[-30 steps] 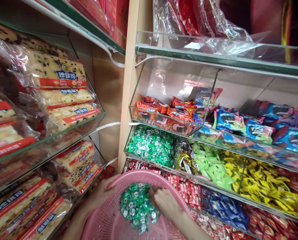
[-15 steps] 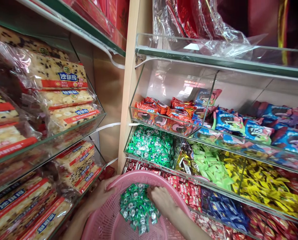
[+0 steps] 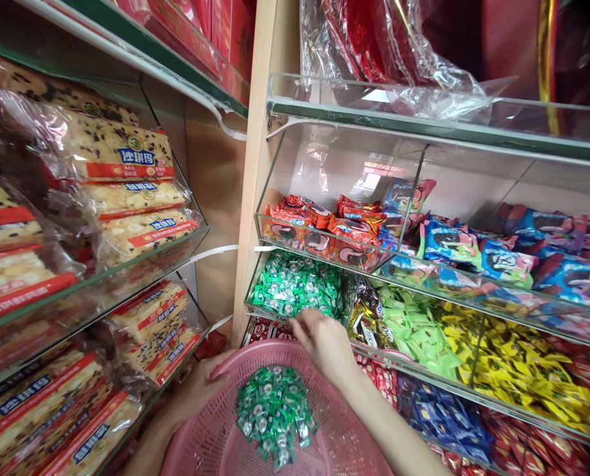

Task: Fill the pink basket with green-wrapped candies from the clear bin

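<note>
Now right hand [image 3: 326,345] lifted, off green candies [image 3: 275,411]

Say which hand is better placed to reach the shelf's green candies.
Likely the right hand: it is near those green candies, while the left hand holds the pink basket by its rim.

Head cam only, one wide view, forward and tilted down. Sits above the pink plastic basket [image 3: 195,430], close: far rim in, near rim cropped at bottom. Left hand [image 3: 200,383] and right hand [image 3: 327,344] seen from behind. Faces wooden post [image 3: 256,165] just left of centre; left glass shelf [image 3: 126,266] runs off left, right glass shelf [image 3: 423,125] off right.
</note>
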{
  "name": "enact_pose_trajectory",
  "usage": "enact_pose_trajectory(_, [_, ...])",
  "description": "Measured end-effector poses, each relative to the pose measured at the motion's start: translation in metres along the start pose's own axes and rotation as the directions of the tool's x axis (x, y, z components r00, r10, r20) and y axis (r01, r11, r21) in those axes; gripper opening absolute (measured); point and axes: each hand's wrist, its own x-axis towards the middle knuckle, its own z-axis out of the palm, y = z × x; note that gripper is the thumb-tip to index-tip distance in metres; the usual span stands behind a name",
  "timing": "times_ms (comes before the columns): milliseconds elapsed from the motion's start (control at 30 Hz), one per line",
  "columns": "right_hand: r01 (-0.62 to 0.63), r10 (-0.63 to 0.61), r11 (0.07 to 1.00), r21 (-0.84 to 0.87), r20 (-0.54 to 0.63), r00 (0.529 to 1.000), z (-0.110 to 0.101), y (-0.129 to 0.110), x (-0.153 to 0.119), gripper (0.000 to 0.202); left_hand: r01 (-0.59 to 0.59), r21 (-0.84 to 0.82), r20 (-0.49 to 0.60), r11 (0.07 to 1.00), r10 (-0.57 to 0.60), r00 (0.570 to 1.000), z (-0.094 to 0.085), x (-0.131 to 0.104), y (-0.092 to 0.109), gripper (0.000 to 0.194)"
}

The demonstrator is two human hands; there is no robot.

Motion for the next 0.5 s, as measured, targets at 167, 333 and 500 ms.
enact_pose_trajectory(167, [-0.293,0.29,0.947,-0.13,-0.04,0.956,0.002,0.011,0.03,0.026,-0.031,0.02,0.013,0.999,0.03,0.999,-0.001,0.001,-0.007,0.048])
enact_pose_trajectory(333, [-0.358,0.37,0.916,-0.179,0.035,0.928,0.008,0.009,0.045,0.036,-0.03,0.053,-0.008,0.998,0.03,1.0,-0.002,0.001,-0.012,0.046])
enact_pose_trajectory(500, [-0.353,0.364,0.92,-0.168,0.035,0.931,0.009,0.01,0.048,0.026,-0.019,0.051,-0.01,0.999,0.02,1.0,-0.002,0.002,-0.009,0.048])
